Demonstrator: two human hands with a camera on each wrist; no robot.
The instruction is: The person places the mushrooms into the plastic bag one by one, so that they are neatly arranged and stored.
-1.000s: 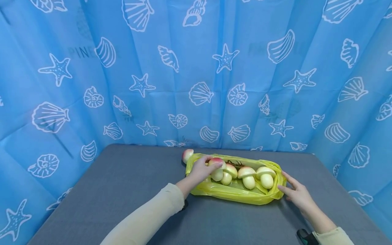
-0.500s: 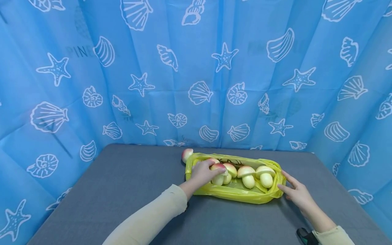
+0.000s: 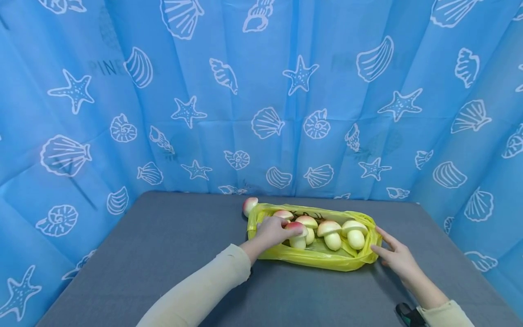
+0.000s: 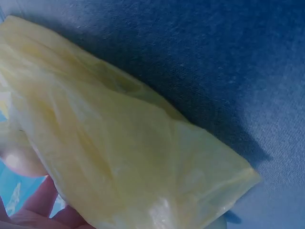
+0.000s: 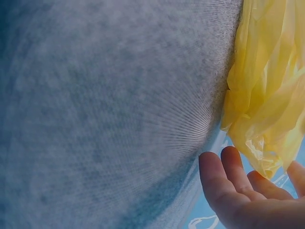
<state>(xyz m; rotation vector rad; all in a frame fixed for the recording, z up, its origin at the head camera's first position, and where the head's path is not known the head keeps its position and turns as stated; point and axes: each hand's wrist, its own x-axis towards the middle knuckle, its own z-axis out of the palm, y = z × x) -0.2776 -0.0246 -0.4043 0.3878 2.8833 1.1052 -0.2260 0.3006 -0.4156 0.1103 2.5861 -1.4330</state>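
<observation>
A yellow plastic bag (image 3: pixel 327 263), opened wide and low like a trough, lies on the grey tabletop in the head view. My left hand (image 3: pixel 271 234) reaches over its left end and pinches a mushroom (image 3: pixel 298 240) with a red-tinged cap, low inside the bag. Beside that one are several more, including a pale mushroom (image 3: pixel 353 235) at the right end. At the bag's right end my right hand (image 3: pixel 398 261) rests with fingers spread, fingertips right at the plastic. In the right wrist view its fingers (image 5: pixel 213 171) are loosely extended below the bag (image 5: pixel 267 90).
Another red-capped mushroom (image 3: pixel 249 206) lies outside the bag, by its back left corner. The grey cloth-covered table (image 3: pixel 184 227) extends around the bag. A blue curtain (image 3: pixel 261 91) with white shell prints hangs behind and at both sides.
My left hand has lowered the mushroom into the bag and shifted it slightly right. A mushroom behind that hand now shows more. The right hand has stayed at the bag's end.
</observation>
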